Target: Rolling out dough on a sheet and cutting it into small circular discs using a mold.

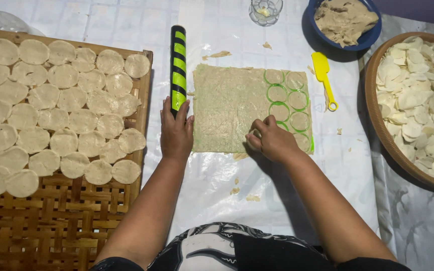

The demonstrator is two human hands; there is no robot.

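Note:
A thin rectangular sheet of pale dough (229, 108) lies on a green mat in the middle of the white plastic cover. Round discs are cut into its right side, showing green rings (277, 93). My right hand (272, 140) presses down on the sheet's lower right part, fingers bunched; whatever it holds is hidden. My left hand (176, 131) rests on the near end of a black and lime-green striped rolling pin (178, 68), which lies just left of the sheet.
A woven bamboo tray (66, 211) on the left carries several rows of dough discs (56, 115). A round basket (377, 130) of cut discs stands right. A yellow spatula (323, 76), a blue bowl (372, 36) of dough and a small glass (265, 11) sit behind.

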